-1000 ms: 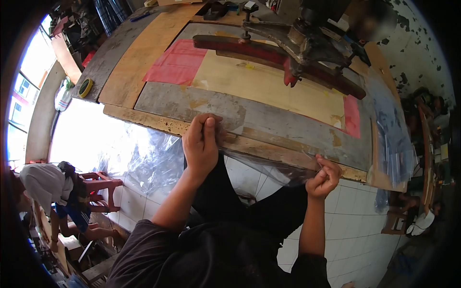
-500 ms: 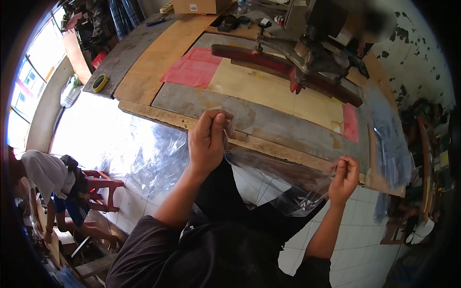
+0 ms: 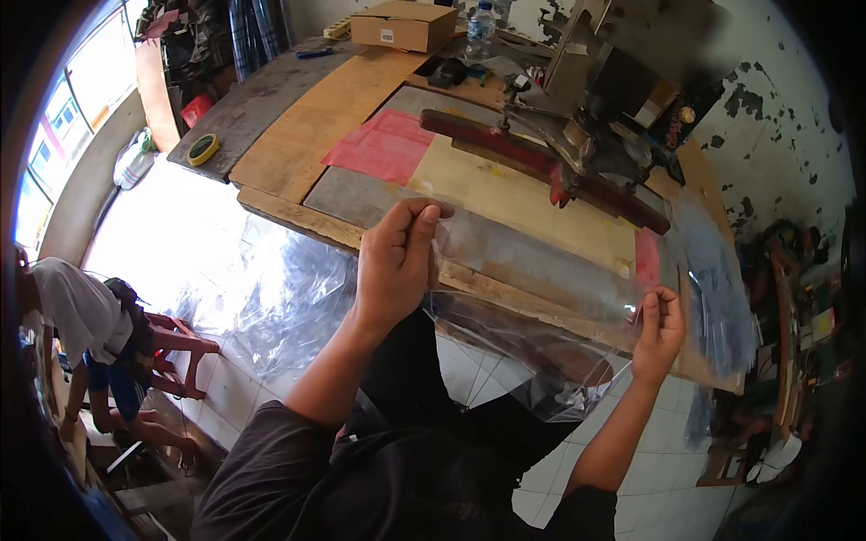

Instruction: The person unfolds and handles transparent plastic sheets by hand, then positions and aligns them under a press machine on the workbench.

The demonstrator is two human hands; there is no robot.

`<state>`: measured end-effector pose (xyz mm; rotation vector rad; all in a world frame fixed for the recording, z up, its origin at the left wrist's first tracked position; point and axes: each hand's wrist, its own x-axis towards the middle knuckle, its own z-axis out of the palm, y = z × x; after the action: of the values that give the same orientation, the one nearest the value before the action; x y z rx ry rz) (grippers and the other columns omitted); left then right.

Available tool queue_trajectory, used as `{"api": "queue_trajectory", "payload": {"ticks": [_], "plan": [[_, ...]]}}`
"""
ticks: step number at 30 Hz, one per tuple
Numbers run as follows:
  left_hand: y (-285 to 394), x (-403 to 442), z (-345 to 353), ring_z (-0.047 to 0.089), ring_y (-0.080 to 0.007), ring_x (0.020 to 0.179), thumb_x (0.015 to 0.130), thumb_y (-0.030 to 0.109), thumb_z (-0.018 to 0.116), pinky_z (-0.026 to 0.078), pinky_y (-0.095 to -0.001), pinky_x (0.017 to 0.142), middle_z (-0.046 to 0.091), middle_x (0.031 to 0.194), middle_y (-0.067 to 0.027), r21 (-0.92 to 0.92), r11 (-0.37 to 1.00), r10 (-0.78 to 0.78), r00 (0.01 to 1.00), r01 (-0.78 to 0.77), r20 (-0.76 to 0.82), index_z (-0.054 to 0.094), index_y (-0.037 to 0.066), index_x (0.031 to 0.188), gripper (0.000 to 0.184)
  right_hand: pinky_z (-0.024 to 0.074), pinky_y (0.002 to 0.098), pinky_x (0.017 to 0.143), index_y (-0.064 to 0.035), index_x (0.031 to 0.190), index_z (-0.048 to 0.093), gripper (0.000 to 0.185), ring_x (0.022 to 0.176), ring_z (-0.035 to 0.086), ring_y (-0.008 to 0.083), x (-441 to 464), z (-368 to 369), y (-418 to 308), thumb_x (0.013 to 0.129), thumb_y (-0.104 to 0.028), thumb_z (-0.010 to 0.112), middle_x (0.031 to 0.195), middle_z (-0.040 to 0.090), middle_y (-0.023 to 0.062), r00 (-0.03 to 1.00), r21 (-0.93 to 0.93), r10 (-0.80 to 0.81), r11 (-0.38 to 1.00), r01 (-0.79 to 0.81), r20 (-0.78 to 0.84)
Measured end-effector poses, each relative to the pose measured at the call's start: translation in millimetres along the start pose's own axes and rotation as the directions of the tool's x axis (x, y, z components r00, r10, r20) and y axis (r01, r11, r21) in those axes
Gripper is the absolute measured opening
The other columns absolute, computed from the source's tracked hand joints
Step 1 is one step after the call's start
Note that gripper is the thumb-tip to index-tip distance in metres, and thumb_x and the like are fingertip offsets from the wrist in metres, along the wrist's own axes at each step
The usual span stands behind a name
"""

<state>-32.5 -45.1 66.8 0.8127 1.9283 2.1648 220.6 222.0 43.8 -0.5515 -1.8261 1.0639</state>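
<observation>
A clear plastic sheet [image 3: 532, 329] is stretched between my two hands, over the near edge of the workbench. My left hand [image 3: 397, 261] pinches its left corner between thumb and fingers. At the other end my right hand [image 3: 660, 334] grips the right side, fingers curled. The sheet's lower part hangs loosely above my lap. Just beyond lies a bench top with a pale yellow strip [image 3: 523, 198], flanked by a red patch [image 3: 379, 144] on the left and a smaller one on the right. Above the strip is a dark red press bar [image 3: 505, 149] on a metal arm.
A pile of clear plastic [image 3: 298, 298] lies left of me, and stacked plastic sheets [image 3: 717, 279] hang at the bench's right end. A tape roll [image 3: 204, 150], cardboard box [image 3: 403, 25] and water bottle [image 3: 481, 32] stand on the bench. Another person [image 3: 77, 307] sits at far left.
Both hands keep hold of the plastic sheet, which now looks spread wider and flatter over the bench edge. The right hand has moved slightly outward. The camera view has shifted a little.
</observation>
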Motion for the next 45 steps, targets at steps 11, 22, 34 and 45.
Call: {"api": "queue_trajectory", "payload": {"ticks": [11, 22, 34, 45], "plan": [[-13.3, 4.2, -4.1, 0.073, -0.0128, 0.079, 0.114, 0.015, 0.058, 0.053, -0.0253, 0.065, 0.076, 0.094, -0.0068, -0.178, 0.982, 0.090, 0.986, -0.064, 0.143, 0.062, -0.002, 0.125, 0.021, 0.0589, 0.0312, 0.070, -0.0015, 0.116, 0.064, 0.021, 0.078, 0.067, 0.0124, 13.9, 6.4, -7.2, 0.111, -0.022, 0.065, 0.094, 0.075, 0.0095, 0.990, 0.159, 0.109, 0.980, -0.123, 0.094], [-3.6, 15.1, -7.1, 0.080, -0.0189, 0.087, 0.116, 0.021, 0.055, 0.058, -0.0278, 0.074, 0.081, 0.111, -0.0164, -0.213, 0.974, -0.009, 0.956, 0.074, 0.293, 0.067, -0.006, 0.123, 0.030, 0.0527, 0.0303, 0.083, 0.0025, 0.120, 0.069, 0.025, 0.084, 0.069, 0.0148, 15.1, -10.6, -22.2, 0.105, -0.017, 0.073, 0.096, 0.077, 0.0098, 0.982, 0.152, 0.163, 0.972, -0.176, 0.097], [-4.5, 15.6, 5.6, 0.080, -0.0241, 0.083, 0.118, 0.026, 0.049, 0.060, -0.0293, 0.067, 0.080, 0.108, -0.0210, -0.206, 0.978, 0.011, 0.970, 0.041, 0.243, 0.064, -0.008, 0.123, 0.037, 0.0515, 0.0308, 0.090, 0.0044, 0.124, 0.071, 0.029, 0.093, 0.067, 0.0150, 17.0, -21.7, -27.1, 0.102, -0.013, 0.076, 0.101, 0.073, 0.0060, 0.970, 0.159, 0.183, 0.965, -0.209, 0.161], [-14.2, 19.5, 6.4, 0.079, -0.0215, 0.080, 0.119, 0.024, 0.047, 0.060, -0.0293, 0.066, 0.079, 0.097, -0.0174, -0.148, 0.989, 0.037, 0.985, -0.011, 0.169, 0.066, -0.005, 0.121, 0.035, 0.0519, 0.0323, 0.085, -0.0018, 0.117, 0.067, 0.020, 0.093, 0.074, 0.0193, 22.8, -12.3, -30.5, 0.107, -0.019, 0.070, 0.101, 0.079, 0.0127, 0.944, 0.275, 0.212, 0.920, -0.281, 0.255]]}}
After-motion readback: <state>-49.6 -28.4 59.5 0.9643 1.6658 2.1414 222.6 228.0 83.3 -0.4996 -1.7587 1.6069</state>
